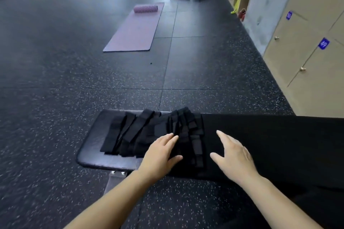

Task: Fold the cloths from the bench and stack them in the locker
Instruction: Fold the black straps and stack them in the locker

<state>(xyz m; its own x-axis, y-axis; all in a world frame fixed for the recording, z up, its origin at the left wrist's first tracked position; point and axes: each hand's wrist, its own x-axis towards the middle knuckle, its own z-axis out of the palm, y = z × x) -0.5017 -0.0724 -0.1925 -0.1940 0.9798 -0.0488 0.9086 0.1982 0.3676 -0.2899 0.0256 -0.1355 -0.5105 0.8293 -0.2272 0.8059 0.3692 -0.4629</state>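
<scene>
Nearby, locker label (pixel 323 43) reads 49.

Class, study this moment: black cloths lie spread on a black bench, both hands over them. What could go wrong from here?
1. The cloths overlap, black on a black bench, so the left hand may lift several at once.
2. Some lie near the bench's front edge and could slip to the floor.
3. The lockers in view look closed; a stack in both hands leaves none free to open one.

left hand (pixel 162 153) flat, right hand (pixel 233 156) spread, forearms extended
</scene>
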